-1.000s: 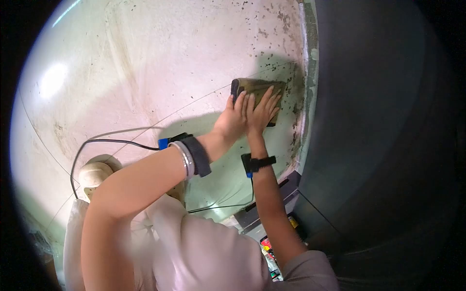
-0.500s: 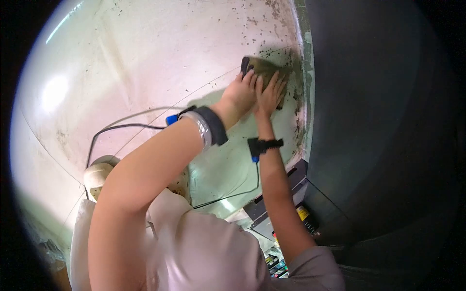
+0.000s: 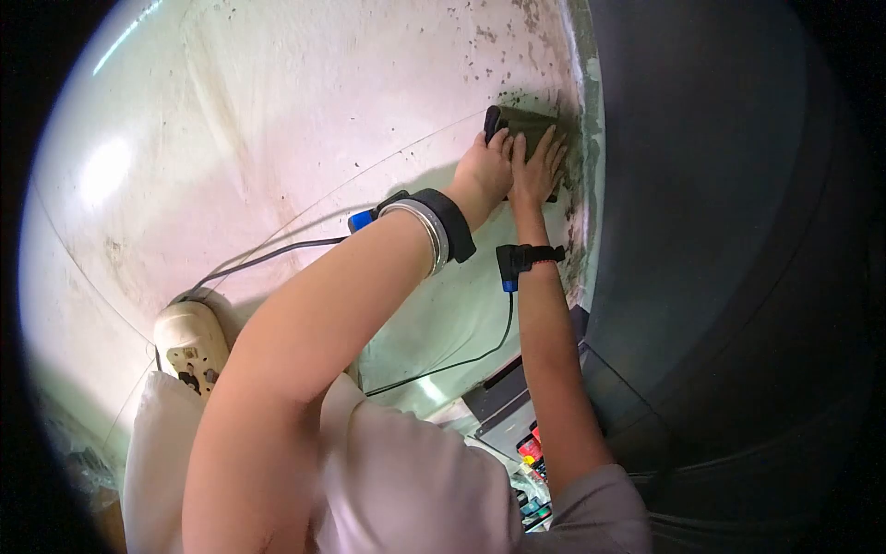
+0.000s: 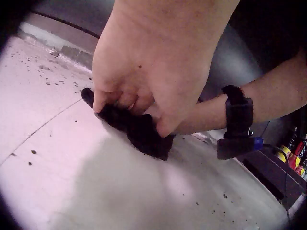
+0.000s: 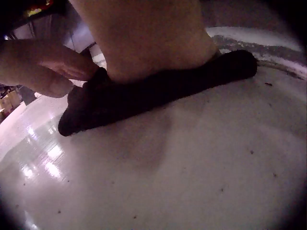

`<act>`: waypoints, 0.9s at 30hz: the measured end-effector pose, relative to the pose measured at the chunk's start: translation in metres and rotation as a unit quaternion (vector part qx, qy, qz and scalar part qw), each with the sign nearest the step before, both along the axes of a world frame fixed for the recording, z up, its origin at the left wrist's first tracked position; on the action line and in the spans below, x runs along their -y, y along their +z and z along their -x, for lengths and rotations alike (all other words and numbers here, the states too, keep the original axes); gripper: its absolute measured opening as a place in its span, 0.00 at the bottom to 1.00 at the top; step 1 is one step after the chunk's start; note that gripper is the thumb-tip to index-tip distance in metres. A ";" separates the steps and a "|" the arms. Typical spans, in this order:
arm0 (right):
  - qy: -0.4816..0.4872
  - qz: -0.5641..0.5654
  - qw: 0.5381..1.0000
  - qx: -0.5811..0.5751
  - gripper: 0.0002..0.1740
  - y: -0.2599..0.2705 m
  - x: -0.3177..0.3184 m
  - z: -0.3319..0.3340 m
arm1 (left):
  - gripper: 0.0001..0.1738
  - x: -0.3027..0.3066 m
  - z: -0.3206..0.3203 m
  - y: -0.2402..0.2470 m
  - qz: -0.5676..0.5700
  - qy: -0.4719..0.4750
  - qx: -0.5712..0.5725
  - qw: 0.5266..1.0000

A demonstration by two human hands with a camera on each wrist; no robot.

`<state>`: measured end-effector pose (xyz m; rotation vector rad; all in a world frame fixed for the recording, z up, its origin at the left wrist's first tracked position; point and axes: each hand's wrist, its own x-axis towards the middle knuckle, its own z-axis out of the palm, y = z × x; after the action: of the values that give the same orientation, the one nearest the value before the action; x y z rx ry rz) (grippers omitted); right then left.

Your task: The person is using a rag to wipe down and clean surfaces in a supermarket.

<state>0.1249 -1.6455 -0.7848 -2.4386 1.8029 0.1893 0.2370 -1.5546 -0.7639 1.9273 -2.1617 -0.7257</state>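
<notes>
A folded cloth [image 3: 526,118], olive-brown on top and dark along its rolled edge, lies on the pale floor close to the wall. My left hand [image 3: 483,177] is at its left side; in the left wrist view the fingers and thumb curl around the dark cloth [image 4: 144,133] edge. Beside it, my right hand [image 3: 535,174] presses on the cloth with straight, spread fingers. The right wrist view has the cloth [image 5: 163,91] flat against the floor under this hand, its fingertips hidden, with the left hand's fingers [image 5: 53,79] at the cloth's left end.
A dark wall [image 3: 720,231] rises at the right, with dark specks and stains along its base. Cables trail from both wrist cameras. A clog [image 3: 192,342] is on the floor at left; a grey box [image 3: 503,402] and colourful items [image 3: 531,448] stand near the right arm.
Both hands and the cloth have moved forward and to the right along the floor, nearer the wall's base. The left hand keeps its grip and the right stays flat on the cloth.
</notes>
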 end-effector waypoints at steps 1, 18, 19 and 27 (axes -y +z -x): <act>-0.010 -0.010 1.000 0.015 0.43 0.002 -0.001 -0.003 | 0.31 -0.005 0.001 -0.001 0.000 0.000 0.000 1.000; 0.060 0.004 0.998 0.033 0.41 -0.014 0.019 -0.079 | 0.32 0.007 -0.036 0.007 0.008 0.114 0.112 0.987; 0.060 0.014 0.997 0.039 0.42 -0.015 0.037 -0.090 | 0.32 0.024 -0.047 0.006 0.000 0.109 0.107 0.988; 0.077 0.019 0.996 0.050 0.43 -0.011 0.063 -0.116 | 0.30 0.047 -0.089 0.000 0.017 0.119 0.037 0.992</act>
<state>0.2406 -1.7086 -0.7955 -2.5643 1.5942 0.0445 0.3260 -1.6018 -0.7640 2.1759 -1.9235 -0.5791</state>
